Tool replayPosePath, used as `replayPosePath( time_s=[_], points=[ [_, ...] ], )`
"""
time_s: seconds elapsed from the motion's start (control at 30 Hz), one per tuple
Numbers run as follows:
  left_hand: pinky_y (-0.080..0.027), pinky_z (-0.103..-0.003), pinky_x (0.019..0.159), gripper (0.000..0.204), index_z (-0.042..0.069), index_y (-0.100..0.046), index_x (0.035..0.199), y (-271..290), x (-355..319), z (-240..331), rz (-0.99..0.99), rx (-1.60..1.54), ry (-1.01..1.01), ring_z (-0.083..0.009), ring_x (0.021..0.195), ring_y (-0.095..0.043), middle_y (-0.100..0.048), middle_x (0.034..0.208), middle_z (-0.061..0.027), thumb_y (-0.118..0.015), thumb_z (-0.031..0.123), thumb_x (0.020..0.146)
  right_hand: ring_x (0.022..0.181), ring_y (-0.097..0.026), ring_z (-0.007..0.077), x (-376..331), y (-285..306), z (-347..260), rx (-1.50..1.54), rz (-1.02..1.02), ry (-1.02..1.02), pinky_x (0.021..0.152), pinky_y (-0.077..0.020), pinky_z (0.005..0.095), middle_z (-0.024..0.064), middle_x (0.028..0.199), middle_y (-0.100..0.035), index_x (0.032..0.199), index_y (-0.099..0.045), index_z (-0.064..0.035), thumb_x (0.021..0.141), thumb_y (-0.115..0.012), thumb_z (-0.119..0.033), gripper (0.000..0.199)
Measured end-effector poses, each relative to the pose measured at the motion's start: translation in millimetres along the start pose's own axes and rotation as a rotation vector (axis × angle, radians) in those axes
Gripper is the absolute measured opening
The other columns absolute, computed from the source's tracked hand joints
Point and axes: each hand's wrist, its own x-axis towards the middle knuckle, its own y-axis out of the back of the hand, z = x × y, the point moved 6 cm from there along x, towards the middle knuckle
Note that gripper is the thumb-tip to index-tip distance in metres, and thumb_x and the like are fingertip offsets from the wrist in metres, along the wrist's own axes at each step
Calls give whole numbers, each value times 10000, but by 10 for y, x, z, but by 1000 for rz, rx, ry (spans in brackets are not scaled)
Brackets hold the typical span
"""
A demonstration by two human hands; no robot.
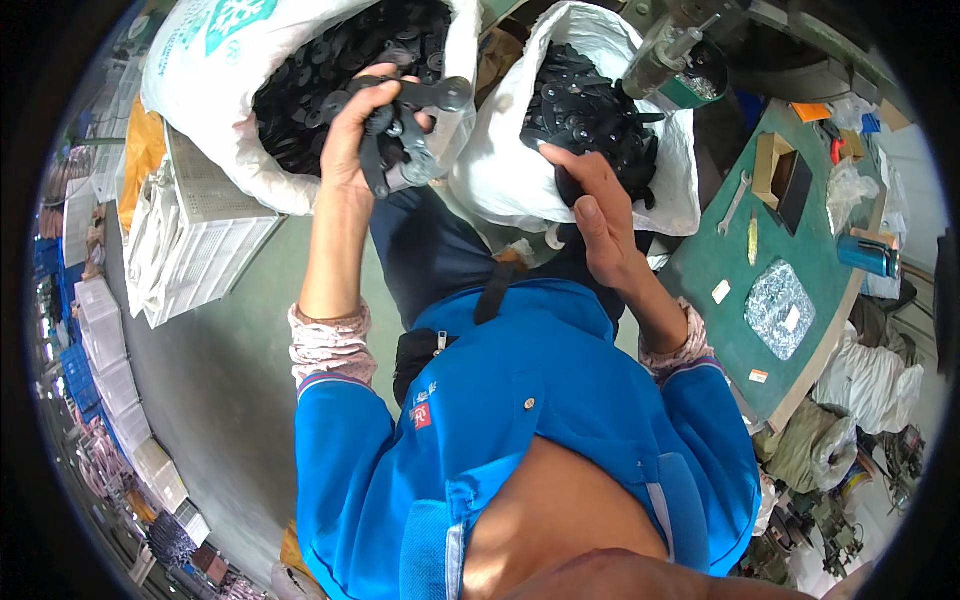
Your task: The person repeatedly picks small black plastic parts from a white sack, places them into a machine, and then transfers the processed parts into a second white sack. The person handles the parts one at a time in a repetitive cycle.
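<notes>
My left hand [352,135] is closed around several black plastic link-shaped pieces [388,135] with rounded ends, some of them greyish and shiny. It is above a large white woven sack [215,110] filled with similar black pieces [300,105]. At the near rim of a second white sack [490,165], my right hand [605,215] has its thumb and fingers about a dark plastic piece [568,187], partly hidden by the fingers. More black pieces [585,110] fill this second sack.
A metal machine part [655,62] stands over the right sack, beside a green container [692,92] of small parts. The green table [715,275] at right carries a wrench [735,203], an open cardboard box [775,170] and a clear bag [779,310]. White crates [210,215] stand left.
</notes>
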Motion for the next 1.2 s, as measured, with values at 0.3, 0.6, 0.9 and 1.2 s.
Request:
replayPosePath(
  time_s=[0.3, 0.6, 0.9, 1.2],
  points=[
    [-564, -350, 651, 357, 41, -568, 1134, -714, -228, -785, -265, -18, 337, -222, 792, -650, -646, 965, -138, -645, 117, 794, 721, -566, 183, 145, 329, -267, -516, 157, 363, 644, -466, 237, 93, 1056, -553, 1183, -648, -199, 712, -691, 45, 532],
    [-600, -419, 732, 456, 42, -476, 1259, -944, -196, -1088, -434, -204, 393, -212, 892, -650, -641, 1018, -163, -651, 96, 841, 734, -653, 129, 405, 1240, -15, -9, 345, -215, 597, -509, 233, 82, 911, -668, 1173, -608, -62, 913, -609, -173, 283],
    [-600, -416, 725, 444, 45, -522, 1227, -967, -194, -1085, -386, -20, 298, -208, 895, -646, -646, 976, -149, -672, 59, 809, 403, -491, 96, 1130, 1713, 36, 178, 365, -494, 379, -382, 223, 64, 682, -633, 1067, -592, 40, 918, -565, -104, 208],
    [-584, -378, 667, 426, 37, -566, 1174, -983, -292, -1004, -415, 89, 240, -220, 834, -641, -643, 910, -136, -701, 50, 771, 469, -545, 96, 1045, 1395, 206, 434, 372, -584, 398, -421, 209, 82, 802, -648, 1191, -527, 53, 920, -540, -75, 299]
  ],
)
